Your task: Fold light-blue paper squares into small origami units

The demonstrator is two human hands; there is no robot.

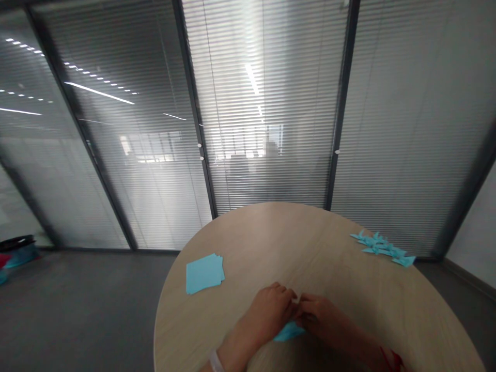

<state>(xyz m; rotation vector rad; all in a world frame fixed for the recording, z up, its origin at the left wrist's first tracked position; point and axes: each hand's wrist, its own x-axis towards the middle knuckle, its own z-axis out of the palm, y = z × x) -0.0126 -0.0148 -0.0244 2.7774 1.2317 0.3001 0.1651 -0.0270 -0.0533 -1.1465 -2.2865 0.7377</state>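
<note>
A piece of blue paper lies at the near middle of the round table, partly covered by both hands. My left hand is closed on its left and upper part, fingers bent and pressed together. From the other side my right hand meets it, with thumb and fingers pinched at the paper's upper right edge. The fingertips of the two hands almost touch. How the paper is folded beneath them is hidden.
On the left of the wooden table lies a stack of blue paper sheets. Several folded blue paper pieces sit in a pile by the right edge. Glass panels with blinds stand behind. Dark bins are on the floor at far left.
</note>
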